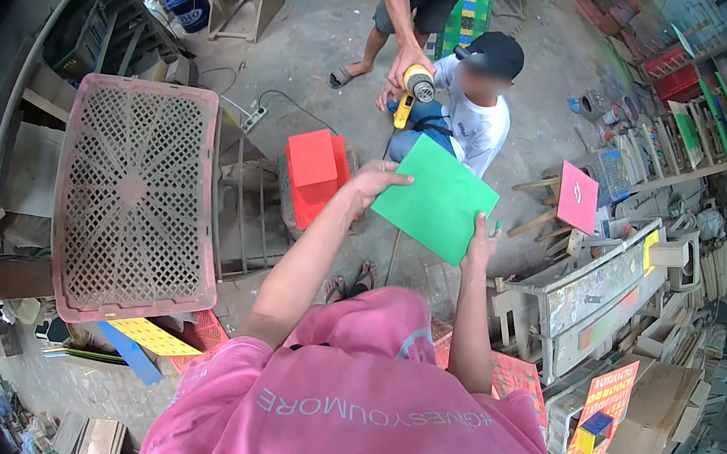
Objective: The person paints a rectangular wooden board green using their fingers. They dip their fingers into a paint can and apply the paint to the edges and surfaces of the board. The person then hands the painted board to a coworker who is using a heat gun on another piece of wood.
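A flat green square sheet [438, 198] is held up in front of me, tilted, one corner toward the far side. My left hand [375, 181] grips its left corner, thumb lying on top and the other fingers beneath. At its right edge my right hand [481, 244] holds on, thumb against the face. Just beyond the sheet, a standing person's hand [411, 62] holds a yellow heat gun [414, 88], its nozzle pointing down. Left of the sheet, red sheets [312, 162] lie on a small stand, near my left forearm.
A seated person in a white shirt [478, 123] is just past the sheet. A large pink-rimmed plastic crate [135, 199] stands at left. At right are a pink sheet [578, 197], a long worn bench [595, 296] and crowded shelving [706, 169]. A cable [292, 105] crosses the floor.
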The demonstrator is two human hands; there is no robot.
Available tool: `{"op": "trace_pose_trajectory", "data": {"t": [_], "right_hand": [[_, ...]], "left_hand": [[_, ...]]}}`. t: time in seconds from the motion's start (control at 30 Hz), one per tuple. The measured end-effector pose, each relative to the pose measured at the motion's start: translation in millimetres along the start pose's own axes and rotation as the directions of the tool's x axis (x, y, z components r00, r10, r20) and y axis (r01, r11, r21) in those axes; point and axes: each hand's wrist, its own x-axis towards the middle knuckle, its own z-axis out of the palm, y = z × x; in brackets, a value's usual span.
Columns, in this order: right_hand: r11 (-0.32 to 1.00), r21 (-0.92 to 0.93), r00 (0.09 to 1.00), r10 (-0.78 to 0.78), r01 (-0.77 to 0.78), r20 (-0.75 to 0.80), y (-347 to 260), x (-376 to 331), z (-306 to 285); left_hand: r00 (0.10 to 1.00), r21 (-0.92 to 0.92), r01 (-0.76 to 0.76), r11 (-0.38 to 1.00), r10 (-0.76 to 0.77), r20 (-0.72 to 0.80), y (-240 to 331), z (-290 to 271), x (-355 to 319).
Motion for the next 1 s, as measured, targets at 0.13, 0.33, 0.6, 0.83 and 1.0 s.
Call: {"op": "trace_pose_trajectory", "data": {"t": [0.13,0.33,0.6,0.83,1.0], "right_hand": [[0.999,0.014,0.999,-0.049,0.049,0.022,-6.2,19.3,6.6],[0.999,0.038,0.999,-0.035,0.035,-0.014,-18.7,36.6,34.7],[0.997,0.038,0.997,-0.074,0.074,0.019,-28.1,48.9,38.1],[0.993,0.1,0.997,-0.069,0.065,0.04,-36.3,48.9,45.6],[0.993,0.093,0.996,-0.075,0.07,0.048,-39.7,46.6,45.6]], "left_hand": [[1.0,-0.002,-0.027,1.0,0.027,-0.001,22.7,6.8,7.2],[1.0,0.031,-0.015,0.999,0.015,-0.006,46.2,-5.3,36.9],[0.998,-0.02,-0.03,0.999,0.031,0.046,53.4,-5.4,37.9],[0.993,-0.017,-0.065,0.998,0.067,0.094,59.3,-9.6,35.9],[0.989,-0.012,-0.103,0.995,0.103,0.107,53.3,-22.1,24.0]]}}
